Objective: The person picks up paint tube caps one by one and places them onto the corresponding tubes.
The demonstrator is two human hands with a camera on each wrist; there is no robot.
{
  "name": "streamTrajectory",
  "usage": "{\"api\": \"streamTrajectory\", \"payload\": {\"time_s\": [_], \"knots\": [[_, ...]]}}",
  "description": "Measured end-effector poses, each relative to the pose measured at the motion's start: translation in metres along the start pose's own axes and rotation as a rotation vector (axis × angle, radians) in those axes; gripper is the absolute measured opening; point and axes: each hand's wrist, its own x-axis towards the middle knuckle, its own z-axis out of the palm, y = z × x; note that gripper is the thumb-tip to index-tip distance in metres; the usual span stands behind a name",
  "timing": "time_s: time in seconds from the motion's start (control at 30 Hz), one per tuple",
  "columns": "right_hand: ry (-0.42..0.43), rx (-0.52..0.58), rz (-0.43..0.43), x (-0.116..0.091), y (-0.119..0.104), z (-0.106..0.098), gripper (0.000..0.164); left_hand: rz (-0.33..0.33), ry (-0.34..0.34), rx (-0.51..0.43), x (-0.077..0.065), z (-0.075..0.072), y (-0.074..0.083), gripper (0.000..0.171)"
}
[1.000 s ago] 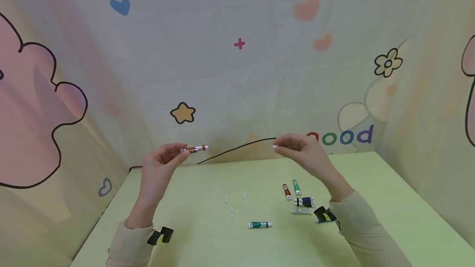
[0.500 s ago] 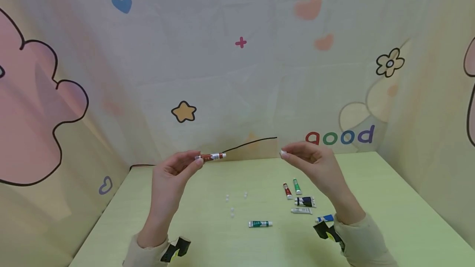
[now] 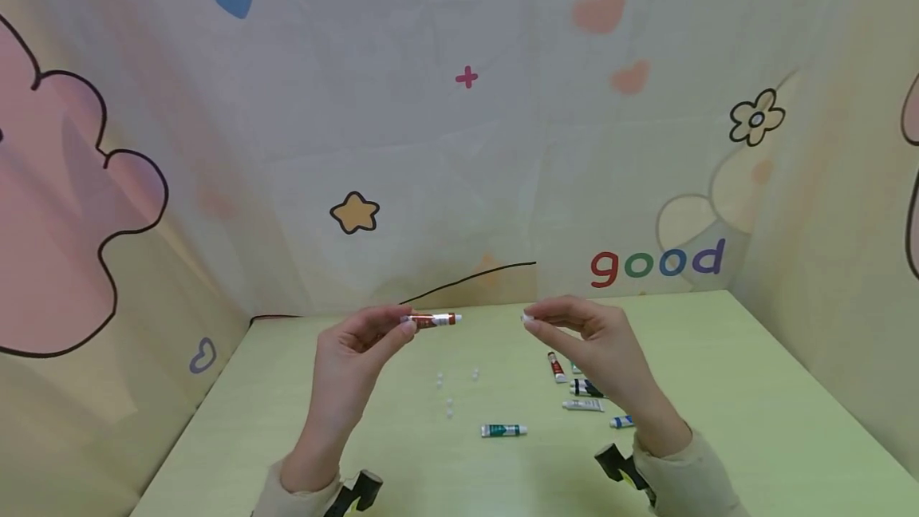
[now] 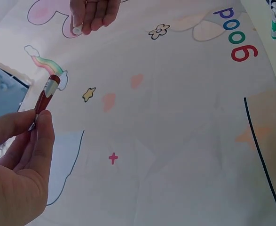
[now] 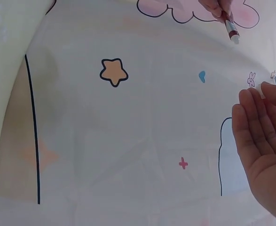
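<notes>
My left hand (image 3: 352, 373) pinches a red-brown paint tube (image 3: 434, 320) by its flat end, thumb against fingers. The tube lies almost level above the table, its white-tipped nozzle pointing right. Facing it, my right hand (image 3: 606, 353) pinches a small white cap (image 3: 527, 317) between thumb and fingertips. A gap separates the nozzle from the cap. In the right wrist view the cap (image 5: 261, 91) shows at the thumb tip, with the other fingers extended beside it. The left wrist view shows the paint tube (image 4: 47, 94) slanting up from the left fingertips.
Below the hands on the table (image 3: 402, 461) lie a green tube (image 3: 503, 430), several small white pieces (image 3: 449, 408), and, toward the right, a red tube (image 3: 556, 368), a dark tube (image 3: 587, 388), a silver tube (image 3: 583, 405) and a blue tube (image 3: 621, 422). A printed curtain (image 3: 431, 142) hangs behind.
Both hands have come lower. The left hand has moved right with the paint tube, and the right hand has shifted left over the last half second, so the gap between nozzle and cap has narrowed.
</notes>
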Motion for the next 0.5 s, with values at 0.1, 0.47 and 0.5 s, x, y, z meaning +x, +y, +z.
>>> {"api": "streamTrajectory", "payload": {"time_s": [0.1, 0.47, 0.5], "knots": [[0.009, 0.01, -0.038, -0.001, 0.001, 0.006, 0.015, -0.006, -0.026, -0.014, -0.002, 0.004, -0.002, 0.022], [0.005, 0.032, -0.236, -0.003, 0.0, 0.024, 0.023, -0.024, -0.097, -0.022, -0.007, 0.018, -0.005, 0.02], [0.0, 0.031, -0.242, -0.003, 0.001, 0.025, 0.023, -0.029, -0.099, -0.025, -0.008, 0.018, -0.005, 0.02]]}}
